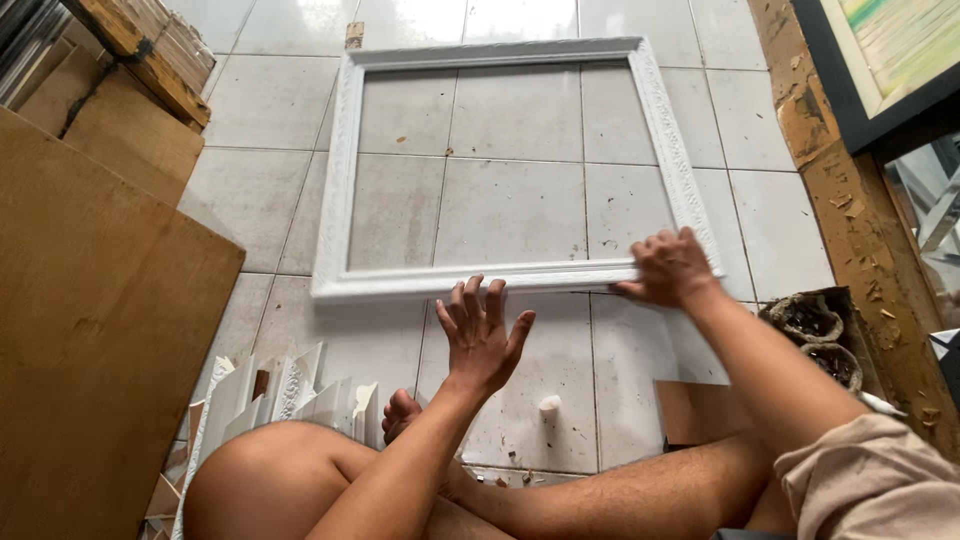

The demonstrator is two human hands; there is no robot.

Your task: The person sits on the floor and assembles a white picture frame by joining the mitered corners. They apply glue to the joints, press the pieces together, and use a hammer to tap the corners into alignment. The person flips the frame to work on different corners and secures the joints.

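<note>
A large white ornate picture frame (pixel 340 180) lies flat on the tiled floor in front of me. My right hand (pixel 668 266) grips its near right corner, fingers curled over the moulding. Just short of the frame's near rail, my left hand (pixel 480 332) hovers with fingers spread and holds nothing. My bare legs are crossed at the bottom of the view.
A big brown board (pixel 90 330) leans at the left, with stacked wood (pixel 150 50) behind it. White moulding offcuts (pixel 280 395) lie by my left knee. A small white lump (pixel 549 404) sits on the tiles. At the right stand a worn wooden beam (pixel 850 210), two dirty bowls (pixel 808 320) and a framed picture (pixel 890 50).
</note>
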